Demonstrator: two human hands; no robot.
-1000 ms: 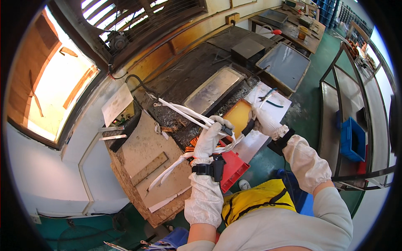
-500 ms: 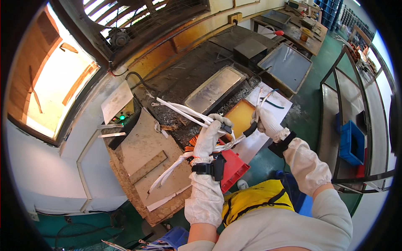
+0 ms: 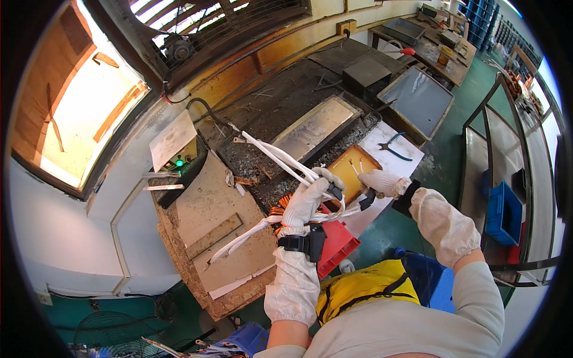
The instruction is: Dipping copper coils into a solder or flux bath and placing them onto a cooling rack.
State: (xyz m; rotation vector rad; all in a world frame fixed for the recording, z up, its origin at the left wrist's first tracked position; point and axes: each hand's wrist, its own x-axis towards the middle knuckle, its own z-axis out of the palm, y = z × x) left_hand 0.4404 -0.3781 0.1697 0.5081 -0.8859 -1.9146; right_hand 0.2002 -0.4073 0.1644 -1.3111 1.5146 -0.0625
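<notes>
The left hand (image 3: 307,200) has its fingers curled around the white cables (image 3: 276,156), which slant over the bench (image 3: 242,119). The right hand (image 3: 382,183) pinches 2 wires (image 3: 354,169), their tips at the yellow tray (image 3: 369,154), contact unclear; 1 pair of pliers (image 3: 385,146) lies on the sheet (image 3: 371,138).

The cables (image 3: 285,160) are white, the bin (image 3: 338,243) red, the crate (image 3: 501,234) blue.

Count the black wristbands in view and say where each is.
2: one wristband just behind the left hand, which holds white cables; a second wristband just behind the right hand. Any under the sleeves would be hidden.
</notes>
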